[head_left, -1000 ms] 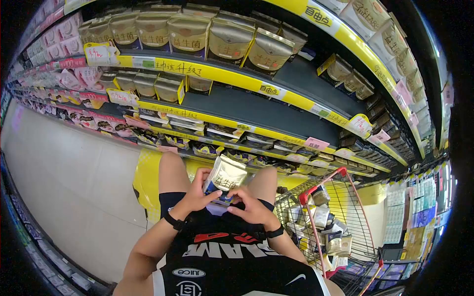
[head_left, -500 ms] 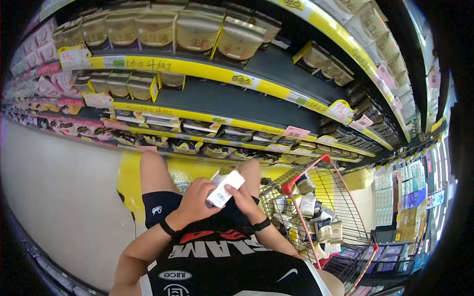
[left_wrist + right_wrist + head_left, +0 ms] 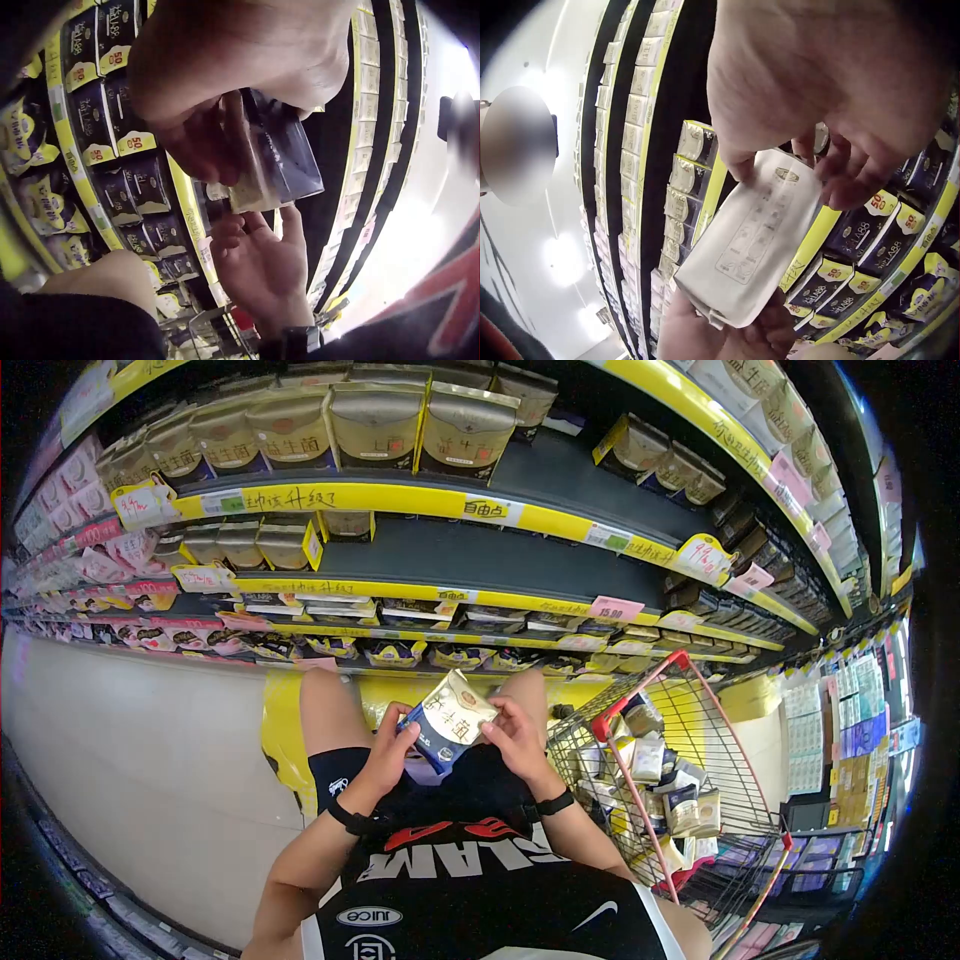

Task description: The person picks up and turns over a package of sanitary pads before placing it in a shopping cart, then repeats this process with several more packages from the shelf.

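Note:
Over the lap, both hands hold a gold and dark-blue pack of sanitary pads [image 3: 449,722], its printed front tilted up. My left hand [image 3: 385,752] grips the left side, thumb on the front face. At the opposite side my right hand [image 3: 517,740] pinches the edge between thumb and fingers. In the left wrist view the pack's blue end [image 3: 292,161] sticks out beyond the left hand, with the right hand's fingertips close under it. The right wrist view shows a pale printed side panel [image 3: 750,240], with the left hand [image 3: 727,334] below it.
Ahead rise store shelves [image 3: 560,490] with yellow edge strips and rows of similar gold packs [image 3: 290,432]. A wire shopping cart [image 3: 735,760] with red trim stands close on the right, with several packs [image 3: 685,810] inside. Pale floor [image 3: 150,760] stretches to the left.
Both hands have turned the pack: its front showed first, then a white barcode side, and now the gold and blue front again, tilted. The right hand has shifted to the pack's right edge.

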`<state>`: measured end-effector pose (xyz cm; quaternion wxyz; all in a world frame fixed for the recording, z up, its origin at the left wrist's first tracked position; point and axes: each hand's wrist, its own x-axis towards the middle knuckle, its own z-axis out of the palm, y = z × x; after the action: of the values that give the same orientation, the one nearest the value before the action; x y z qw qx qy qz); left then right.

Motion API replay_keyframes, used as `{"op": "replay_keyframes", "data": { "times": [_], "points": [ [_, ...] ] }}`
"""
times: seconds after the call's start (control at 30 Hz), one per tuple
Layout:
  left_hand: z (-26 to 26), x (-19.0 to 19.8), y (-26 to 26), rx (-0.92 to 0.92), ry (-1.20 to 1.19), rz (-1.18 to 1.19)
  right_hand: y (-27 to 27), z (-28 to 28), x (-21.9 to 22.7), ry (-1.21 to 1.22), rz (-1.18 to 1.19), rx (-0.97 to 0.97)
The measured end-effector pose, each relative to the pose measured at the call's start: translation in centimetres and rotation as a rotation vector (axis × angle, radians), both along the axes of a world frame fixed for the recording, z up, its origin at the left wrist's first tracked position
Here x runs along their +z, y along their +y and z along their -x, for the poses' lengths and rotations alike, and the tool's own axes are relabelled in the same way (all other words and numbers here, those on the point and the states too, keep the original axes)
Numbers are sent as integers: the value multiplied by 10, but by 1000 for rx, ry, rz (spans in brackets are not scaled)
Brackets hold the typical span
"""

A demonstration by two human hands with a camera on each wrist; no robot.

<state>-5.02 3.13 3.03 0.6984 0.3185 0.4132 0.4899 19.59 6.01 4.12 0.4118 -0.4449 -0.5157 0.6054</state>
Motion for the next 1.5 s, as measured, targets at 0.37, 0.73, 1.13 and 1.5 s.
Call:
{"op": "replay_keyframes", "data": {
  "times": [0.37,0.73,1.13,1.5],
  "points": [
    [-12,0,-11,4,166,-205,-1,18,5,-52,22,-16],
    [-14,28,1,-265,1061,-883,-2,30,-19,311,145,-198],
    [-30,23,-7,-215,766,-612,-7,23,-28,354,190,-289],
    [-2,5,7,-63,790,-446,-7,26,-9,-103,-278,136]
  ]
}}
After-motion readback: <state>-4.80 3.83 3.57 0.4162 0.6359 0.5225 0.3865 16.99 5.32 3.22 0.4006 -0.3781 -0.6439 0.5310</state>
